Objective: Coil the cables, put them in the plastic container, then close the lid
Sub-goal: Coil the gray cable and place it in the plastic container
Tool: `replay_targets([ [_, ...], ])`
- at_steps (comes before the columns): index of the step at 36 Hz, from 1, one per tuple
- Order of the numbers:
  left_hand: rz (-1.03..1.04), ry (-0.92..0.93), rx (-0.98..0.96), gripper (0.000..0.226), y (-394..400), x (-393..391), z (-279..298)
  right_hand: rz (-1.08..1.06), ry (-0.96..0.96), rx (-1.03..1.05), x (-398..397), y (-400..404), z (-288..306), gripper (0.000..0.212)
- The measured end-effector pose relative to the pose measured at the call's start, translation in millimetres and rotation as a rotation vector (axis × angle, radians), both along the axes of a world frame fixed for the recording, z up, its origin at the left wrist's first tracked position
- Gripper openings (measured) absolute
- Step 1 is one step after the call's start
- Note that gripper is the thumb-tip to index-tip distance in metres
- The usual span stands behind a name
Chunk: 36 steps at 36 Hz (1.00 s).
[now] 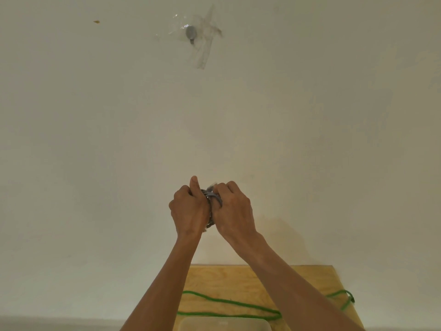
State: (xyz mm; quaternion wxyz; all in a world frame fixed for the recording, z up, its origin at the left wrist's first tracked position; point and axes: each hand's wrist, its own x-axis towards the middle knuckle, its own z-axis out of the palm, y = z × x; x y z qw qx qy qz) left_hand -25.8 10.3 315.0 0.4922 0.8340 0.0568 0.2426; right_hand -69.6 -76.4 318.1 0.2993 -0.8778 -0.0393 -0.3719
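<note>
Hands (211, 209) clenched round grey cable (213, 196) coil

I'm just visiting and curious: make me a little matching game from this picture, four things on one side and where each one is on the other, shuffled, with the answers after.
Things:
1. grey cable
2. green cable
3. plastic container
4. clear tape

Places:
A. stuck on the wall, high up
B. lying loose across the wooden table
C. at the bottom edge of the view, on the table
D. bundled between the left hand and the right hand, held up in front of the wall

Pairs: 1-D, 2-B, 3-C, 4-A
</note>
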Motion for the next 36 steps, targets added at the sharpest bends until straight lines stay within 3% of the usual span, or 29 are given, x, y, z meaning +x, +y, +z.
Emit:
replay_targets([
  [5, -0.011, 0.018, -0.019, 0.06, -1, -6, -6, 0.022, 0.125, -0.083, -6, -8, -1, 0.018],
  [13, -0.027, -0.037, -0.06, 0.059, -1, -10, -10, 0.091, 0.147, -0.033, -10, -24, -5, 0.029],
  [18, -0.038, -0.064, -0.163, 0.06, -3, -17, -6, 0.232, 0.172, 0.305, -14, -29, -8, 0.031],
  [23, -0.105, -0.05, -0.273, 0.057, -6, -21, -2, 0.368, 0.25, 0.549, -19, -30, -8, 0.05],
  [27, -0.145, -0.001, -0.317, 0.059, -6, -22, -2, 0.392, 0.213, 0.612, -20, -30, -11, 0.033],
  [36, -0.2, 0.163, -0.441, 0.061, -3, -24, -9, 0.324, 0.195, 0.696, -18, -24, -23, 0.017],
])
